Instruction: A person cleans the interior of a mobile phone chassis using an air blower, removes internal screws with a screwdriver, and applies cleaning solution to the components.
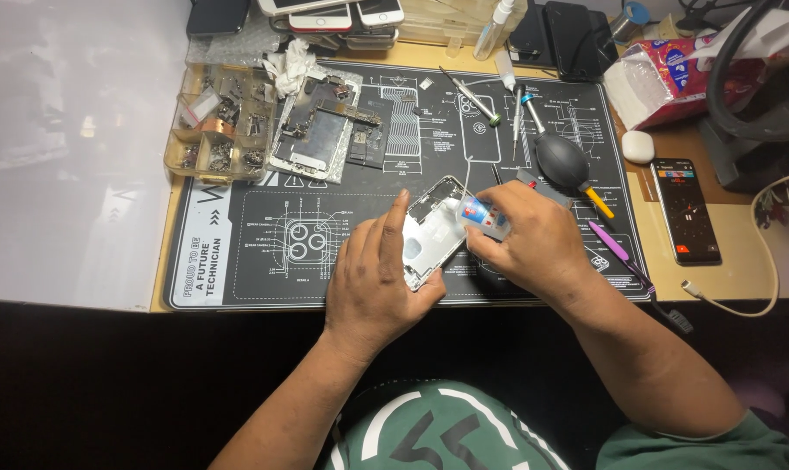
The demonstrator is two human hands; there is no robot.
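Black repair mat (pixel 238 261) covers a wooden bench, and near its front edge lies a stripped phone shell (pixel 429 231), open side up. Left hand (pixel 379 283) clamps the shell's lower end, index finger stretched along its side. Right hand (pixel 527 244) is closed round a small clear bottle (pixel 483 216), nozzle tipped onto the shell's upper part. It looks like a dab of fluid is being applied; next calls for a light squeeze and a steady shell. Just right lie a blower (pixel 561 161) and pink tool (pixel 610 244); a dismantled phone (pixel 318 130) sits behind. Bare mat to the left gives room.
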